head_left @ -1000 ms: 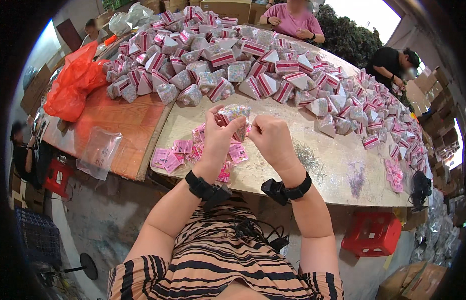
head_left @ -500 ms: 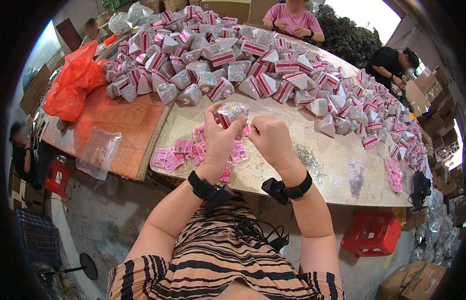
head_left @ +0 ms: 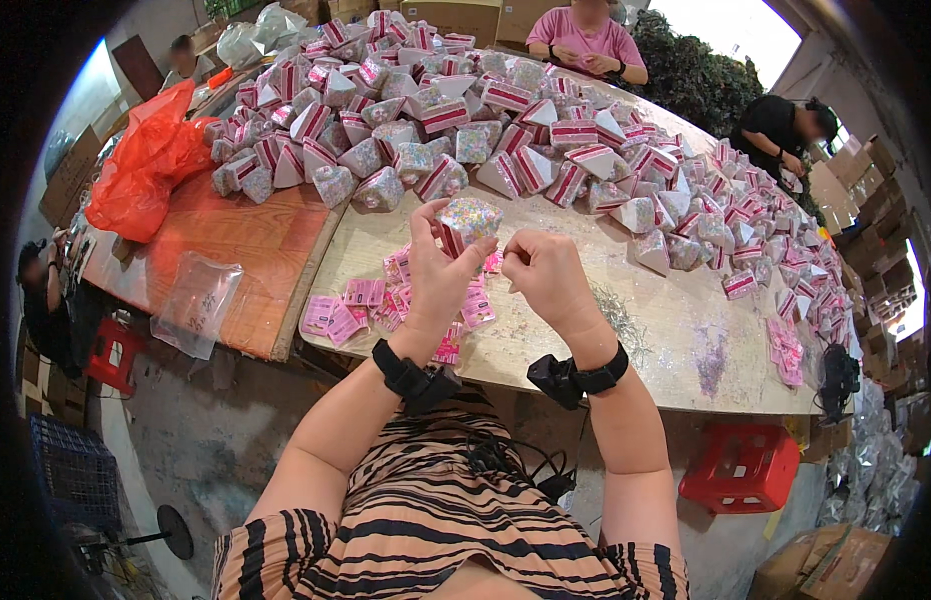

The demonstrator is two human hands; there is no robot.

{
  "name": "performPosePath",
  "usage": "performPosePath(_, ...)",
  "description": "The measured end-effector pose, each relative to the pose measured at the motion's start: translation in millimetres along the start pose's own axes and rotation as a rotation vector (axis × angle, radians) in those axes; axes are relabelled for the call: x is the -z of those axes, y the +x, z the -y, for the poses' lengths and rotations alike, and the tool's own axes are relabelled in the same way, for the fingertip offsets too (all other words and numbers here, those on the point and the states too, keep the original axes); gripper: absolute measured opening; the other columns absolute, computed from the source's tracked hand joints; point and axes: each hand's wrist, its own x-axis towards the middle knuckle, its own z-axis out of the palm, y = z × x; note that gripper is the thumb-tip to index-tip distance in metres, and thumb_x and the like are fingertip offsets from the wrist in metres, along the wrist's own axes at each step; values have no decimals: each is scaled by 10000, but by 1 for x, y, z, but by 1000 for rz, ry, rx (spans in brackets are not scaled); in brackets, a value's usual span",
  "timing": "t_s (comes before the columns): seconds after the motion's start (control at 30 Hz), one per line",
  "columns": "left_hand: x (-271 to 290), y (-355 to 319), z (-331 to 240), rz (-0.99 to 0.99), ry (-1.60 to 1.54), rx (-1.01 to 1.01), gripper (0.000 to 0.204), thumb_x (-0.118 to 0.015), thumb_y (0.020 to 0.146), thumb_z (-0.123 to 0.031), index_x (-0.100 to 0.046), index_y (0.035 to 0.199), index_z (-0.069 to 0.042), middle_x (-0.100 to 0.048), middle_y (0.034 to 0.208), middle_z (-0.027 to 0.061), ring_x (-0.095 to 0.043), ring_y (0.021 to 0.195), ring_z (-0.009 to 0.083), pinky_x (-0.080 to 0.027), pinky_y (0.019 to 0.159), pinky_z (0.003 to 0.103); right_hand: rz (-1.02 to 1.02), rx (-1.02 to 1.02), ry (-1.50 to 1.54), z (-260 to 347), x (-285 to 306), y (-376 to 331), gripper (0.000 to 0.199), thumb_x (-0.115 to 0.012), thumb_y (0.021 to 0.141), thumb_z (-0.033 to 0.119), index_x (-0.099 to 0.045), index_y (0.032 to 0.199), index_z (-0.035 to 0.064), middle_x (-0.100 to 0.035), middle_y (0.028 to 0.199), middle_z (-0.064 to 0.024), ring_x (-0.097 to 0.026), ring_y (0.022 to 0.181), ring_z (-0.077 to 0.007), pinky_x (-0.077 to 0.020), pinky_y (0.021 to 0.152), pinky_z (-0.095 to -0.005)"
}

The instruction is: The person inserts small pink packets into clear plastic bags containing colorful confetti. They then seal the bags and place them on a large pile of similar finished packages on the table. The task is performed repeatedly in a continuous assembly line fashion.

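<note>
My left hand (head_left: 441,275) is closed around a toy cake slice (head_left: 472,218) with red-and-white layered sides and a glittery, pastel-speckled face turned up. Just right of it, apart from the slice, my right hand (head_left: 554,285) is curled with thumb and fingers pinched together. Whatever it pinches, if anything, is too small to make out. Under and beside my left hand lie several pink printed cards (head_left: 364,293) scattered on the pale wooden table (head_left: 546,370). Beyond both hands spreads a big heap of similar cake slices (head_left: 446,115).
Silvery strands (head_left: 618,318) and purple glitter (head_left: 712,365) lie to the right. On the left, a brown board (head_left: 236,240) carries a clear plastic bag (head_left: 198,300) and a red plastic bag (head_left: 146,175). A red stool (head_left: 741,468) stands below the table. Other people work around it.
My right hand has turned, its fist loosening into a pinch and shifting slightly down. The cake slice in my left hand has tilted a little, showing more of its speckled face.
</note>
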Motion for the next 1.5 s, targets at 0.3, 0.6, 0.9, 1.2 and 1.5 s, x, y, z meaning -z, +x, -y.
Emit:
performPosePath(0.3,-2,-1,-6,-29,19,39,667,-831,716,-175,-424,1217,-6,-526,925,56,-507,800,117,-448,702,272,-57,-133,189,-4,-4,-2,140,-613,746,92,-605,723,-45,-593,652,-205,-604,607,-341,-469,586,-394)
performPosePath(0.6,2,0,-4,-40,60,37,659,-818,723,-131,-409,1223,0,-530,944,66,-524,777,118,-464,691,268,-15,-95,192,-4,-6,-3,82,-558,801,-11,-595,773,-79,-579,635,-67,-629,555,-128,-522,505,-268)
performPosePath(0.9,-1,-2,-27,-15,-72,99,614,-746,756,5,-363,1236,25,-512,1138,156,-592,1005,184,-546,807,287,-51,-162,264,2,-7,-3,110,-601,763,57,-618,744,-50,-587,596,-170,-620,535,-237,-471,526,-330)
performPosePath(1.2,4,0,-7,-20,-304,208,597,-731,759,16,-375,1238,36,-521,1155,146,-578,1009,163,-530,814,275,-61,-144,224,2,-14,-8,88,-550,824,-22,-594,783,-86,-613,667,-88,-619,563,-120,-520,522,-265)
performPosePath(1.5,2,-5,-14,-43,-369,253,538,-718,773,8,-409,1214,33,-545,1119,132,-607,933,155,-522,807,270,-192,-121,213,4,-26,-12,80,-599,769,29,-591,727,-38,-583,638,-197,-593,561,-298,-456,546,-357)
